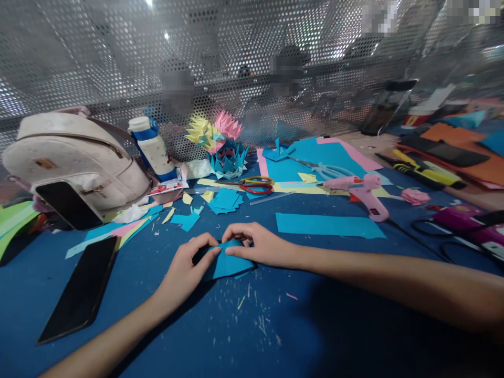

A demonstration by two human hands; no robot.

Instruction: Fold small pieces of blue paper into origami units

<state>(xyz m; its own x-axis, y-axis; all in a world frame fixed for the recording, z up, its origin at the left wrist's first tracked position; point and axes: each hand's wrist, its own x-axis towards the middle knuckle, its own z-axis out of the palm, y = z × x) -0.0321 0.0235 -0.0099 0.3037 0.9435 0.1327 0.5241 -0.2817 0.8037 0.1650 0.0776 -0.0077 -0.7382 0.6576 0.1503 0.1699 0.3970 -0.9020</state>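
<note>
A piece of blue paper (232, 264) rests low over the blue table, its far edge pinched by both hands. My left hand (188, 266) is closed on it, thumb and forefinger at its upper left. Close beside, my right hand (255, 244) grips the top edge with thumb and bent fingers. The paper looks folded or curved there; the fingers hide part of it. Just beyond lie a stack of small blue paper squares (226, 200) and red-handled scissors (256, 185). A long blue paper strip (328, 226) lies to the right of my hands.
A pink glue gun (364, 191) with a cable stands at right. Behind are folded paper flowers (227, 160), blue-handled scissors (334, 172) and a bottle (153, 149). A backpack (74, 155) and two phones, one lying flat (81, 289), occupy the left. Paper scraps litter the table.
</note>
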